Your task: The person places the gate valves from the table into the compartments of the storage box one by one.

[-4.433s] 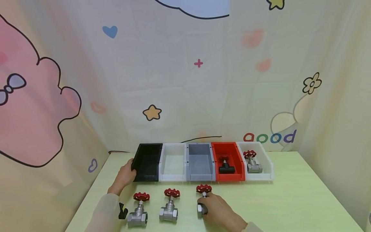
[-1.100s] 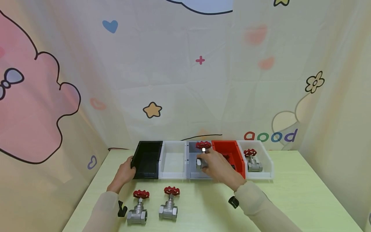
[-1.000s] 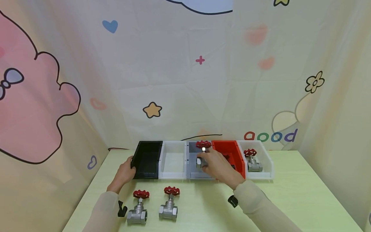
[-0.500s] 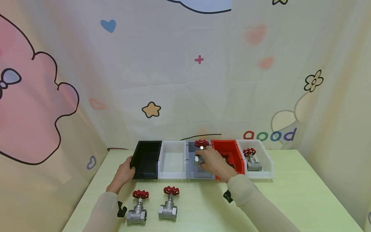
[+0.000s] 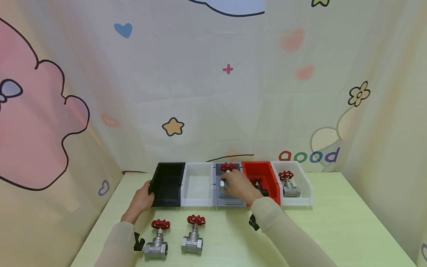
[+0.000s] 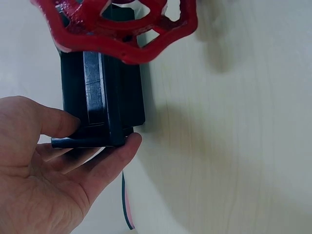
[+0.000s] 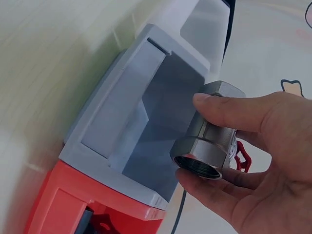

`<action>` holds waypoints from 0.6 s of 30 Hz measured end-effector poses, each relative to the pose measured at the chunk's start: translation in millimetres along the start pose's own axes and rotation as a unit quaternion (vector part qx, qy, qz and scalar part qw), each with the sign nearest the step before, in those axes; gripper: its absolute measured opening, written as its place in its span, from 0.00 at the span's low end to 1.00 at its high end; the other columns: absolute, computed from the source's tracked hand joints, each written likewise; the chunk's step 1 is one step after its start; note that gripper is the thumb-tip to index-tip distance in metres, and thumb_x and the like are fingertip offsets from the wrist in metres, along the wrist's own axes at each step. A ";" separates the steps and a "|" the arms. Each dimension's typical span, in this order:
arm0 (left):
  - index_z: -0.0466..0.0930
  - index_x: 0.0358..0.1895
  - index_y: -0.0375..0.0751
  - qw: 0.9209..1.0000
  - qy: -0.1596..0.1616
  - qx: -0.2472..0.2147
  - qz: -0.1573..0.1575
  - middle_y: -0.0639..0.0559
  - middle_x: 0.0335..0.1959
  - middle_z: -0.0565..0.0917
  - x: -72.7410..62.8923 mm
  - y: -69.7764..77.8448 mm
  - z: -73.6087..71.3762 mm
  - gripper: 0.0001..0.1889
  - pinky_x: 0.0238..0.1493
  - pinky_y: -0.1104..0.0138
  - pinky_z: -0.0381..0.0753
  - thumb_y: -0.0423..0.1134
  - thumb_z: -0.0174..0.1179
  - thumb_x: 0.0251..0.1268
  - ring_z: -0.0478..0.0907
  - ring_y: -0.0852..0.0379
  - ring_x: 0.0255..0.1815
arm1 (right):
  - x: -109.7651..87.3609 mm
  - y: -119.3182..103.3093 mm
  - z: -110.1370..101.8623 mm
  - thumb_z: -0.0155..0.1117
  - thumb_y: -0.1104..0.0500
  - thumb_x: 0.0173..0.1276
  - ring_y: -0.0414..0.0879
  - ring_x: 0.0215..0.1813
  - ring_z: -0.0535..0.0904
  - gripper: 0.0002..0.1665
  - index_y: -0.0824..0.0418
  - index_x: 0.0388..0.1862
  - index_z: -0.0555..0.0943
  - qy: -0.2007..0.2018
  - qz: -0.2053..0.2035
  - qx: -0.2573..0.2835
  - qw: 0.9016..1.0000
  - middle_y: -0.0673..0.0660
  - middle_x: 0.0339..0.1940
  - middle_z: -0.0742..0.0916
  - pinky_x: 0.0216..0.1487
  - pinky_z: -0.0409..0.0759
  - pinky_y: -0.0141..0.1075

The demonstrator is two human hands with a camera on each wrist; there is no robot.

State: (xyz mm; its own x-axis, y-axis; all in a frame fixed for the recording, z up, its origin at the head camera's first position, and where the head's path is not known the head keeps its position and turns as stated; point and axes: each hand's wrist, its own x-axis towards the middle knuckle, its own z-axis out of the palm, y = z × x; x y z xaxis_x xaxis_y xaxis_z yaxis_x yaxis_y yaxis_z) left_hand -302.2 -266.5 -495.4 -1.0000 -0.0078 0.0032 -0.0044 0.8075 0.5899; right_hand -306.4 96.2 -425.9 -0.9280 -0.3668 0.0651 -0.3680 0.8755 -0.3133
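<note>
My right hand (image 5: pixel 238 183) grips a silver gate valve (image 7: pixel 209 131) by its metal body, thumb on one side and fingers on the other. In the head view the valve is over the grey bin (image 5: pixel 230 201), its red handwheel (image 5: pixel 228 167) toward the back; the right wrist view shows it at the bin's opening. On the left, my left hand (image 5: pixel 141 200) pinches the side wall of the black bin (image 6: pixel 97 92) between thumb and fingers. Two more gate valves, one at left (image 5: pixel 156 249) and one nearer the middle (image 5: pixel 192 243), lie on the table in front of the bins.
A white bin (image 5: pixel 199 202) sits between the black and grey ones. The red bin (image 5: pixel 271 178) contains a black valve (image 5: pixel 261 191), and the white bin (image 5: pixel 307 200) at the right end contains a silver valve (image 5: pixel 291 190). A patterned curtain (image 5: pixel 200 92) hangs behind.
My right hand lifted the gate valve from the table and carried it back over the grey bin, then shifted slightly left and lower. My left hand stays at the black bin.
</note>
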 end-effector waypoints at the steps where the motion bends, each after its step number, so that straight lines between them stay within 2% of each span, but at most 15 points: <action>1: 0.49 0.75 0.25 1.000 0.000 -0.001 -0.001 0.20 0.64 0.70 0.2 -0.1 -0.1 0.31 0.56 0.41 0.74 0.32 0.44 0.71 0.73 0.28 0.61 | 1.1 -0.4 0.5 0.74 0.63 0.56 0.53 0.56 0.77 0.27 0.56 0.57 0.84 -0.001 0.005 0.001 1.000 0.56 0.55 0.86 0.56 0.79 0.47; 7: 0.49 0.75 0.25 1.000 0.001 -0.006 0.003 0.20 0.63 0.71 -0.1 -1.5 0.5 0.31 0.54 0.43 0.76 0.32 0.44 0.71 0.75 0.29 0.59 | 6.8 -2.5 6.1 0.73 0.65 0.56 0.53 0.52 0.79 0.26 0.58 0.56 0.84 -0.008 0.019 0.005 1.000 0.57 0.54 0.87 0.51 0.82 0.46; 18: 0.50 0.74 0.25 1.000 0.003 -0.006 0.009 0.20 0.62 0.72 0.2 -1.8 0.4 0.31 0.50 0.45 0.78 0.33 0.44 0.71 0.77 0.30 0.56 | 11.6 -0.9 15.1 0.71 0.66 0.56 0.56 0.54 0.80 0.24 0.58 0.54 0.85 0.001 0.043 0.000 0.999 0.58 0.53 0.87 0.57 0.79 0.52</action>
State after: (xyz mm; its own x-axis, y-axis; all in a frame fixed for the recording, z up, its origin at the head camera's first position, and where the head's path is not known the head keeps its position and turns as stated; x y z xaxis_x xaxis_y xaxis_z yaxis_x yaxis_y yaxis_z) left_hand -302.4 -267.7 -496.8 -0.9998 0.0032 0.0190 0.0139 0.8009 0.5986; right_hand -316.0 86.5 -439.2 -0.9566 -0.2889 0.0390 -0.2860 0.9043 -0.3169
